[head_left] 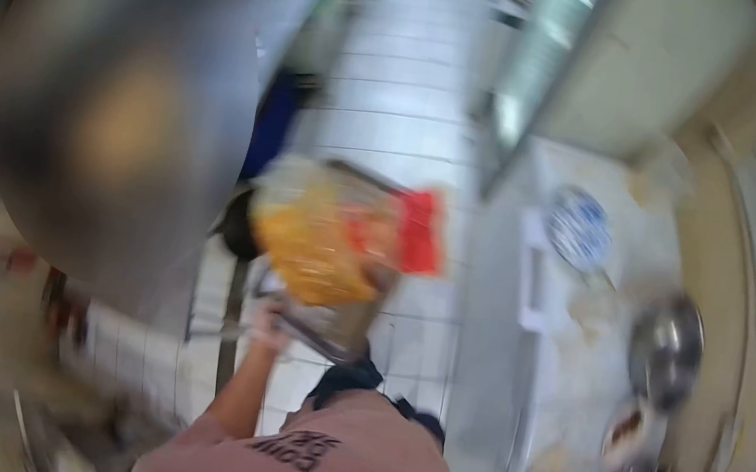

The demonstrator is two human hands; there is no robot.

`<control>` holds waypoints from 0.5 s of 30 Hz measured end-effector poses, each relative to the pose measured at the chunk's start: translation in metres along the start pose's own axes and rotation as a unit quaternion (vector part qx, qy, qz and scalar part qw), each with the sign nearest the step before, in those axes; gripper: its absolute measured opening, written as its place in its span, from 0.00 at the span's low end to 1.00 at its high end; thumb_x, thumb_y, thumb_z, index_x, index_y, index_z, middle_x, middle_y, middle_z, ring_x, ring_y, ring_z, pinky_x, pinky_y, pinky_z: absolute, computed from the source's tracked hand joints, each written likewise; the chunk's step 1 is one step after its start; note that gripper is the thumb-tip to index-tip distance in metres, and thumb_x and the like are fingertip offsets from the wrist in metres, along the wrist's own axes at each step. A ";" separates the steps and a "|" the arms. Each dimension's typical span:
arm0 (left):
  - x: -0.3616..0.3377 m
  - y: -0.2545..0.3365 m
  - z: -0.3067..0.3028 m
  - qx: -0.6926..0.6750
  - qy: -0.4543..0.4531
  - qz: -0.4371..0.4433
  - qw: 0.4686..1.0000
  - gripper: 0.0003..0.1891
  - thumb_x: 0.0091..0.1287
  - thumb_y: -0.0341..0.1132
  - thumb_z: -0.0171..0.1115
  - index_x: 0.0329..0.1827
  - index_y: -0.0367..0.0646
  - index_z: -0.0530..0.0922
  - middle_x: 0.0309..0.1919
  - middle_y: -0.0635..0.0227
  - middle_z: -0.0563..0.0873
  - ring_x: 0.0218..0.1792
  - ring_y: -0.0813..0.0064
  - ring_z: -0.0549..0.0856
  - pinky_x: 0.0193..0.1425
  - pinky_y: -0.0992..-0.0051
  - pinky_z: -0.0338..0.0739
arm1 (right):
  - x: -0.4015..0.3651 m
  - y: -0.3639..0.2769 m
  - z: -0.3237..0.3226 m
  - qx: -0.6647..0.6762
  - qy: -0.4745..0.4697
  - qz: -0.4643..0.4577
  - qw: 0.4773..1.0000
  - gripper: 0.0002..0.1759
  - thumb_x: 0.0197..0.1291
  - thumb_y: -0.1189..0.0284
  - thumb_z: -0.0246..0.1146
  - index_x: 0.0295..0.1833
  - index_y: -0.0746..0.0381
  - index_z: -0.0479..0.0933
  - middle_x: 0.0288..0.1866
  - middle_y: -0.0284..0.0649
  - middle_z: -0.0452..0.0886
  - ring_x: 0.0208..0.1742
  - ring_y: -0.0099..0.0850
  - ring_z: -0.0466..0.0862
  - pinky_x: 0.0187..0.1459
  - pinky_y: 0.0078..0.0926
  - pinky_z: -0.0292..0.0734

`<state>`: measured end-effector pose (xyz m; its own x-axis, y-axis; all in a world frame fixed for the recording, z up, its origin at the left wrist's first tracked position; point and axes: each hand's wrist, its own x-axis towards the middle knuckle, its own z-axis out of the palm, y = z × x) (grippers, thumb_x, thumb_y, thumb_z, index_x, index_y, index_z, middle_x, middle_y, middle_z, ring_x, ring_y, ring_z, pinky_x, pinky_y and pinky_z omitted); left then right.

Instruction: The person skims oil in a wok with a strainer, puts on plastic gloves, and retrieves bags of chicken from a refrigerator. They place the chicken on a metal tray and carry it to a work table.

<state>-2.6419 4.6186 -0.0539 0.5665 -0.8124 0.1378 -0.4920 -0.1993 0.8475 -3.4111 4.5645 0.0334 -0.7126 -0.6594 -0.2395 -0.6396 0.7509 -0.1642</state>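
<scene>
My left hand is closed on the near left corner of a shallow metal tray, held in front of my body above the floor. On the tray lies a clear plastic bag with yellow-orange contents, blurred by motion. Beside it is a bright red packet, reaching over the tray's right side. Something orange-red between the two is too smeared to name. My right hand does not show.
A large, blurred grey metal surface fills the upper left. White floor tiles stretch ahead. On the right, a white counter bears a blue-and-white plate and a steel bowl. A sliding glass door stands beyond.
</scene>
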 end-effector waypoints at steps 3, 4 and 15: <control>0.073 -0.028 -0.049 0.038 0.010 -0.051 0.998 0.26 0.48 0.22 0.64 0.56 0.37 0.77 0.52 0.57 0.82 0.51 0.62 0.82 0.59 0.69 0.77 | -0.047 0.105 -0.091 0.022 0.151 0.166 0.974 0.23 0.70 0.63 0.55 0.64 0.65 0.69 0.59 0.49 0.77 0.56 0.41 0.80 0.54 0.40 0.80; 0.111 0.015 -0.054 -0.091 0.009 -0.104 0.990 0.26 0.50 0.26 0.69 0.55 0.33 0.77 0.53 0.52 0.82 0.50 0.60 0.83 0.58 0.67 0.79 | -0.071 0.133 -0.127 0.032 0.207 0.232 0.950 0.23 0.70 0.63 0.55 0.64 0.65 0.69 0.59 0.48 0.77 0.56 0.40 0.80 0.54 0.40 0.80; 0.436 0.089 0.027 -0.240 0.096 -0.190 0.947 0.20 0.54 0.27 0.69 0.51 0.37 0.77 0.46 0.58 0.84 0.45 0.64 0.84 0.51 0.70 0.80 | -0.115 -0.162 -0.245 0.703 0.419 0.024 0.574 0.21 0.71 0.64 0.57 0.62 0.66 0.71 0.52 0.41 0.80 0.51 0.33 0.82 0.51 0.29 0.80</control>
<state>-2.4565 4.2314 0.0680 0.7755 -0.6072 -0.1727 0.1029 -0.1483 0.9836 -3.2958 4.5097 0.3218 -0.9850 0.0204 0.1716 -0.1686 -0.3317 -0.9282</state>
